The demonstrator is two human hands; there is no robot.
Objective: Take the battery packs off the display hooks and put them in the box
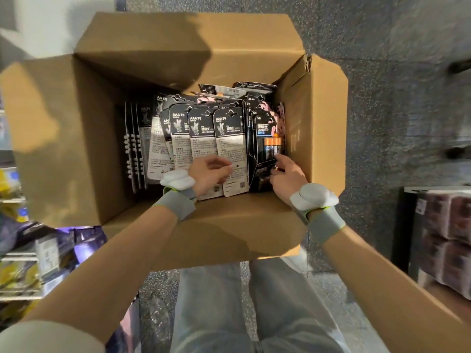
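An open cardboard box (63, 138) stands on the floor below me. Several battery packs fill it in rows. Most show their white printed backs (230, 138). One black pack with orange-topped batteries (269, 143) faces up at the right end. My right hand (288, 175) reaches into the box and its fingers curl round the lower end of that black pack. My left hand (209, 174) hovers over the white-backed packs with its fingers loosely curled, holding nothing. Both wrists carry grey bands with white pads.
The four box flaps stand open. Store shelves with goods (23, 250) line the left side. A low rack of wrapped packs (448, 235) stands at the right. The floor (395, 98) is dark speckled. My legs in grey trousers (242, 314) are just behind the box.
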